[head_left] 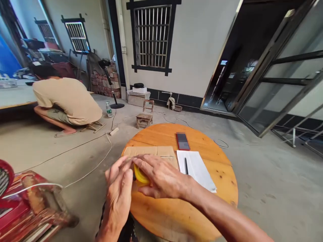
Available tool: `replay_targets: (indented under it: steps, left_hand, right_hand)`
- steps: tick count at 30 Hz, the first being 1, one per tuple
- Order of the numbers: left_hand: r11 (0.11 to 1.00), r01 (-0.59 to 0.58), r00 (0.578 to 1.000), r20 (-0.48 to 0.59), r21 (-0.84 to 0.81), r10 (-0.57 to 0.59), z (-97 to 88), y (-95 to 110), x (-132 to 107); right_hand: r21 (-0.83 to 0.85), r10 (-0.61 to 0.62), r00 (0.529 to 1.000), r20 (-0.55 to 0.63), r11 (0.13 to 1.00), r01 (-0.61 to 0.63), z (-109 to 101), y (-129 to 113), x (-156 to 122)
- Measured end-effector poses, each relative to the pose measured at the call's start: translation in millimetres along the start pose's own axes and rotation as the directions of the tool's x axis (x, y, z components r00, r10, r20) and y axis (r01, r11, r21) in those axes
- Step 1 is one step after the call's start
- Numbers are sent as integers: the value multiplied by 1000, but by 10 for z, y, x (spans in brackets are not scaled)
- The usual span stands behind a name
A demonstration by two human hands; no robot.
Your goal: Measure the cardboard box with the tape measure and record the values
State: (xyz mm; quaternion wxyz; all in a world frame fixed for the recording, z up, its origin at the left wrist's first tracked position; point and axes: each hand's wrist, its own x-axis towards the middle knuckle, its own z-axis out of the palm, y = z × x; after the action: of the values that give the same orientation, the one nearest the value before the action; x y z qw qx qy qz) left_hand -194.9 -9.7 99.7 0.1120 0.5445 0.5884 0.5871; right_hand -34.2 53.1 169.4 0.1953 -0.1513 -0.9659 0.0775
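1. The yellow thing (140,174) is at the near side of the cardboard (151,151), held between both hands; whether it is over the cardboard or just short of it, I cannot tell.
2. The right hand (161,174) has its fingers (145,165) close together, curved over the top, with the thumb below: it seems to pinch the yellow thing from above and beneath.
3. The left hand (117,195) is cupped at the left side, thumb raised; its fingertips are partly hidden, so I cannot tell whether they press on it.
4. Judging by its smooth, rounded look, the yellow thing should be light, stiff, slightly slippery and hardly fragile.
5. Best hold: fingers across the curved top, thumb under the lower edge, the left hand steadying the side. A dark part shows there, mostly covered.
6. Right of the cardboard lies the paper (199,176), thin and easily creased, with the pen (186,165) on it; the phone (182,141) is beyond, all on the bench (223,183).
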Motion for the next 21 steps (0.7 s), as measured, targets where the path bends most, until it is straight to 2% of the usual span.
replay_targets:
  steps: [2, 5, 8, 11, 14, 17, 19, 21]
  left_hand:
    - [987, -102, 995, 14, 122, 101, 15, -84, 67]
    - [963, -192, 981, 53, 189, 185, 60, -203, 116]
    - [947, -236, 971, 89, 219, 221, 102, -285, 61]
    - [952, -215, 975, 108, 219, 196, 87, -337, -50]
    - [968, -151, 986, 95, 200, 134, 11, -371, -144]
    - [959, -168, 982, 124, 228, 142, -37, -402, -188]
    - [931, -236, 969, 137, 280, 204, -18, -429, -198]
    - [901, -287, 958, 119, 326, 262, 32, -460, -203]
  right_hand:
    - [-31, 3, 1000, 17, 1000, -3, 8, 85, 101]
    - [-90, 37, 998, 58, 995, -32, 55, 214, 215]
    - [-123, 63, 997, 50, 991, -56, 147, 293, 260]
    - [-130, 29, 999, -31, 991, -32, 153, 317, 174]
    - [-63, 95, 985, -145, 993, -105, -3, 375, -139]
    - [55, 322, 921, -219, 947, -318, -169, 561, -654]
    - [-1, 476, 863, -170, 876, -483, -178, 731, -1019]
    - [-208, 568, 823, 1, 805, -555, -86, 883, -1334]
